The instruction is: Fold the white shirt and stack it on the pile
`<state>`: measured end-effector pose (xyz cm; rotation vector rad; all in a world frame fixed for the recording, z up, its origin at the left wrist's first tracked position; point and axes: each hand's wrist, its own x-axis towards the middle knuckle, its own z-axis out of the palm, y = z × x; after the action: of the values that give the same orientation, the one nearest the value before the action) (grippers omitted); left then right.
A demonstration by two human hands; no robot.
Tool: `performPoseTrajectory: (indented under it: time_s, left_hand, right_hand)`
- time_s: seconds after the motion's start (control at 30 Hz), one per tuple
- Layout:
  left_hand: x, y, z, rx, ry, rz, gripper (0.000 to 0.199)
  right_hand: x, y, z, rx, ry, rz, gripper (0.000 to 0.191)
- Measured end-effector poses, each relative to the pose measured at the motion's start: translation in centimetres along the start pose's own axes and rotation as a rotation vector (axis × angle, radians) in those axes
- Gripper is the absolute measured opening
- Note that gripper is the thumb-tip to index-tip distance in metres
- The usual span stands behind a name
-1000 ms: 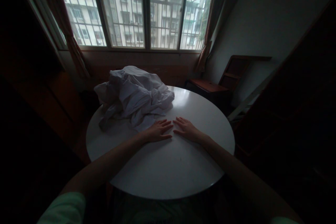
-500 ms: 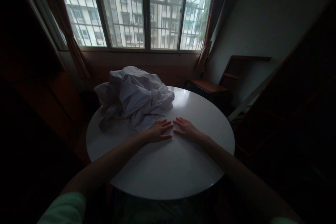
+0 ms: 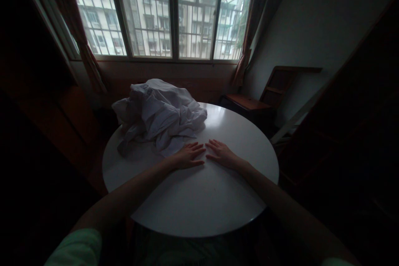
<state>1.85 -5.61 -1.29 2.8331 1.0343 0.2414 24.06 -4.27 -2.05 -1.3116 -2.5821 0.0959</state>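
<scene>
Both my hands lie palm down on a round white table (image 3: 199, 203), fingertips facing each other with a small gap. My left hand (image 3: 188, 156) has its fingers spread and holds nothing; it is right by the near edge of a crumpled heap of white cloth (image 3: 165, 110). My right hand (image 3: 220, 153) is likewise flat with fingers apart, to the right of the heap and away from it. The cloth is piled in loose folds on the table's far left part, and its exact kind cannot be made out.
A wooden chair (image 3: 249, 102) stands beyond the table at the right, near the wall. Barred windows (image 3: 149, 20) with tied curtains (image 3: 89, 60) fill the back. Dark wooden furniture (image 3: 73, 112) lies in shadow at the left.
</scene>
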Motion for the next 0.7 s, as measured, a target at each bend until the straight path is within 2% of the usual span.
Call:
performPoseTrajectory:
  time_s: [0.3, 0.7]
  left_hand:
    - [-0.03, -0.11, 0.12, 0.002, -0.004, 0.001, 0.067]
    - [0.02, -0.33, 0.42, 0.002, 0.006, 0.003, 0.065]
  right_hand:
    - [-0.04, 0.15, 0.25, 0.009, 0.030, -0.014, 0.066]
    - [-0.05, -0.02, 0.05, 0.002, 0.010, -0.004, 0.068]
